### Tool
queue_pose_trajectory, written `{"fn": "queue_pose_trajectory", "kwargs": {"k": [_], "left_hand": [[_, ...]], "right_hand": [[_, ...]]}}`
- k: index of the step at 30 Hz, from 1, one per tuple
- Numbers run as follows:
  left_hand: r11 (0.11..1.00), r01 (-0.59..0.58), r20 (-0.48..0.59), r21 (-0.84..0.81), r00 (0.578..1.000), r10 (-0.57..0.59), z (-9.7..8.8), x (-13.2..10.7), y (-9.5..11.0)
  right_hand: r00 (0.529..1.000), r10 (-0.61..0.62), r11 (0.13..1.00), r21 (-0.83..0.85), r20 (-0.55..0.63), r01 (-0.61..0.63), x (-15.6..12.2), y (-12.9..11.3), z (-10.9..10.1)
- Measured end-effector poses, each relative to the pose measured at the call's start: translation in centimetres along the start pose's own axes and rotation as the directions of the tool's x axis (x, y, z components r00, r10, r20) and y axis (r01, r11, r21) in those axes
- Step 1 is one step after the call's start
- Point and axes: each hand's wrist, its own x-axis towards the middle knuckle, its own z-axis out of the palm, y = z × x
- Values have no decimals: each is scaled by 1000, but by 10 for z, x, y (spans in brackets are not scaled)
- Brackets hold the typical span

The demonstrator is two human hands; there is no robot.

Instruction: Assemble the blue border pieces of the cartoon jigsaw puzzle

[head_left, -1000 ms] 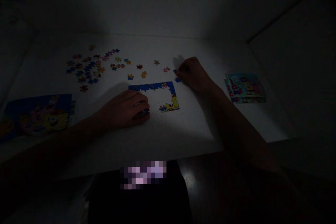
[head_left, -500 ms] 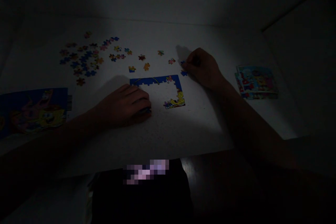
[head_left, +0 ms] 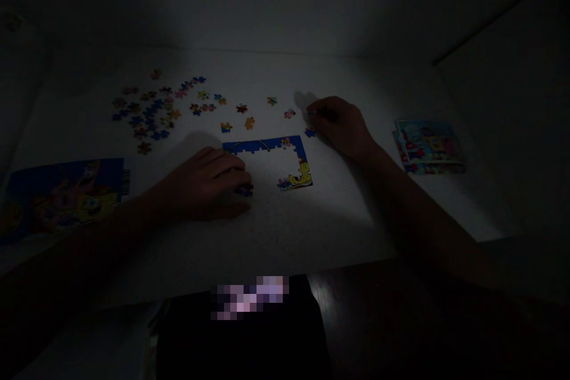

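Note:
A partly joined jigsaw puzzle border (head_left: 262, 145) lies on the table, with a blue top edge and yellow and blue pieces at its lower right. My left hand (head_left: 211, 181) rests over the border's left side, thumb apart from the fingers; dark puzzle pieces (head_left: 244, 190) show between them, and the rest of that side is hidden. Right of the border, my right hand (head_left: 341, 124) pinches a small puzzle piece (head_left: 311, 111), mostly covered by the fingertips. Just below those fingers a loose blue puzzle piece (head_left: 310, 132) lies on the table.
Many loose puzzle pieces (head_left: 154, 110) are scattered at the back left, with several more (head_left: 250, 123) above the border. A picture packet (head_left: 66, 196) with cartoon figures lies at the left. Stacked picture cards (head_left: 430, 145) sit at the right of the white table (head_left: 285, 231). The light is dim.
My left thumb has moved away from the fingers, showing more of the pieces between them. My right hand still pinches near the same spot, slightly turned. The whole view has shifted a little.

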Motion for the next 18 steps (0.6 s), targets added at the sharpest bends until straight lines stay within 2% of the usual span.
{"fn": "queue_pose_trajectory", "kwargs": {"k": [4,8,12,18], "left_hand": [[995,54,-154,88,987,-40,-7,-7,-14],[979,162,-198,125,971,-135,-12,-11,-24],[980,179,-71,90,982,-173,-11,-11,-22],[997,69,89,32,993,-72,-3,-9,-10]], "right_hand": [[998,66,997,36,20,-67,-1,-2,-1],[995,94,992,76,26,-96,-1,-5,-2],[994,109,991,83,15,-109,-1,-5,-2],[998,62,996,64,-3,-62,-1,-2,0]]}}
